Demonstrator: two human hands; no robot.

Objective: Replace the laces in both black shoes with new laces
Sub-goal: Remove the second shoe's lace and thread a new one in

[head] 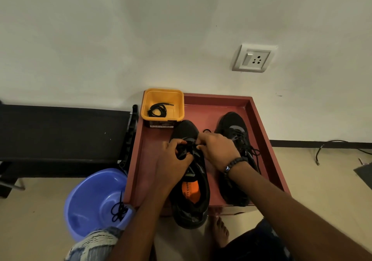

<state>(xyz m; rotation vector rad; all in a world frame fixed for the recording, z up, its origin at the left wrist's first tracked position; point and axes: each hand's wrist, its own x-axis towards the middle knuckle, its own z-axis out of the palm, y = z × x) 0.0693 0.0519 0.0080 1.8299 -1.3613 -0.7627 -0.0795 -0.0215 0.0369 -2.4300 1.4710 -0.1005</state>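
Two black shoes stand in a reddish tray [259, 123]. The left shoe [191, 196], with an orange insole, overhangs the tray's near edge. My left hand [173, 160] and my right hand [217, 150] meet over its eyelets, each pinching the black lace [188, 149] there. The right shoe [234, 127] is laced, its lace ends trailing to the right. A coiled black lace [158, 109] lies in the yellow tub [177, 101] at the tray's far left corner. Another black lace [118, 210] lies in the blue basin [92, 200] on the floor.
A black bench [60, 131] runs along the wall to the left of the tray. A wall socket [253, 58] is above the tray. Cables [330, 144] lie on the floor at right. My knees and a bare foot [219, 230] are below the tray.
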